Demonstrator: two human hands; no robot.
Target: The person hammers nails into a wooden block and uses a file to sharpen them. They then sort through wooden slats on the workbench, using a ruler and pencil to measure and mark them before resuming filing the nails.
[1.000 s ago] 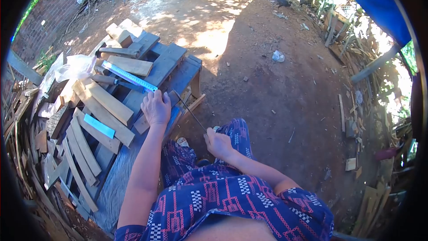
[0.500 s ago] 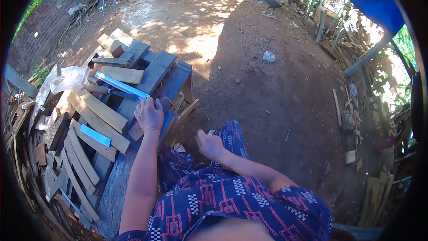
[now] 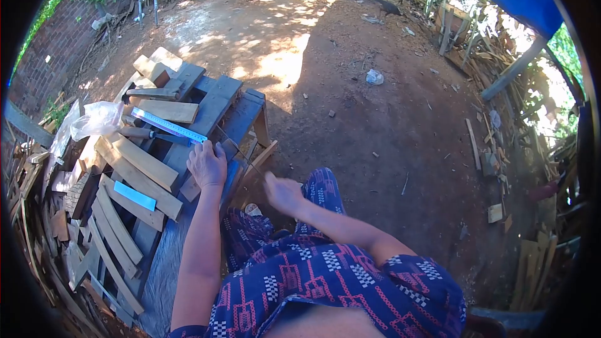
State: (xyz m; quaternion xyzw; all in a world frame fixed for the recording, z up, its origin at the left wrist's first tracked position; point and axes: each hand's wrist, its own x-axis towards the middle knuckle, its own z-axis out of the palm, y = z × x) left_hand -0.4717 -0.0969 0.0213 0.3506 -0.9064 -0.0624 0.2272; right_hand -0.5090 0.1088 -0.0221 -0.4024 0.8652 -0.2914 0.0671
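My left hand (image 3: 208,164) presses down on a short brown piece of wood (image 3: 230,148) at the right edge of the bench (image 3: 220,101), its fingers curled over the wood. In my right hand (image 3: 285,194), closed in a grip, is a thin, straight tool (image 3: 247,161) seen nearly edge-on. It runs from my fist up to the wood beside my left hand; its exact kind is not clear. Just beyond my left fingertips lies a clear ruler (image 3: 169,126). A tool with a wooden handle (image 3: 136,132) and dark blade rests beside the ruler.
Curved wooden slats (image 3: 145,161) and a light blue strip (image 3: 134,196) cover the bench's left part. A hammer (image 3: 150,93) and a plastic bag (image 3: 98,119) lie farther back. Scrap wood (image 3: 37,213) is heaped at left. Dirt ground (image 3: 375,150) stretches right.
My right hand has moved forward and left toward the bench, pushing the thin tool farther across the wood. My left hand stays on the piece. The view has shifted slightly.
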